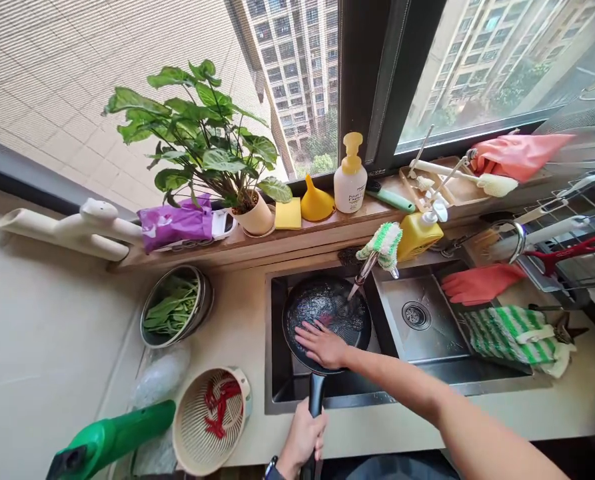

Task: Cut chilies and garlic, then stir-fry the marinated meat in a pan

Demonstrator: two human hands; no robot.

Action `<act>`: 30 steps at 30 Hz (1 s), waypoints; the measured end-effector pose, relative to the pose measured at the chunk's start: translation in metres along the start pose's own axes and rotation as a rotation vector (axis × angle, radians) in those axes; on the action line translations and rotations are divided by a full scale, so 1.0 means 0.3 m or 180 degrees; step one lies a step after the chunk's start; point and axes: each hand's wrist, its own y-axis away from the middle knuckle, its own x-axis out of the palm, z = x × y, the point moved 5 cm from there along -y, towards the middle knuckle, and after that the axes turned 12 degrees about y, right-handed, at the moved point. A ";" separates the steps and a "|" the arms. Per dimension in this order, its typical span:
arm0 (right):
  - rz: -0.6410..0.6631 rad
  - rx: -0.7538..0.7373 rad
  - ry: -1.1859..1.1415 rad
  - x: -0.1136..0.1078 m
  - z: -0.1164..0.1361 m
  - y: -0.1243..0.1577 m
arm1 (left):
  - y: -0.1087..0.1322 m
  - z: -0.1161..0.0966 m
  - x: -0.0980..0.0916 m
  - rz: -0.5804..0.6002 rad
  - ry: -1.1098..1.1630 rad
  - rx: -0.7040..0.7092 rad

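Observation:
A black frying pan [327, 317] sits tilted in the left basin of a stainless steel double sink [427, 313], its wet inside glistening. My left hand [302, 437] is wrapped around the pan's black handle [316, 395] near the counter edge. My right hand [322, 345] lies flat on the pan's inner surface near the front rim, fingers spread. A metal faucet spout [364, 270] reaches over the pan's far side. Part of the pan's lower rim is hidden by my right hand.
A steel bowl of leafy greens [174, 308] and a round colander with red chilies [210, 420] stand left of the sink. Orange rubber gloves [482, 283] and a striped cloth [507, 337] lie to the right. Bottles and a potted plant [202, 147] line the windowsill behind.

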 end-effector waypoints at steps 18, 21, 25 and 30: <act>-0.0086 0.0015 -0.0116 -0.029 0.017 -0.023 | 0.034 0.049 -0.030 -0.0056 -0.0016 -0.0159; 0.0261 -0.0291 -0.0216 -0.023 -0.022 0.131 | 0.050 0.033 -0.041 -0.0029 0.0036 -0.0114; 0.0261 0.0550 -0.0259 -0.043 -0.085 0.208 | 0.062 0.034 -0.036 0.0023 0.0065 -0.0128; 0.0134 0.0528 -0.0732 -0.032 0.010 0.186 | 0.064 0.034 -0.022 -0.0011 0.0217 -0.0118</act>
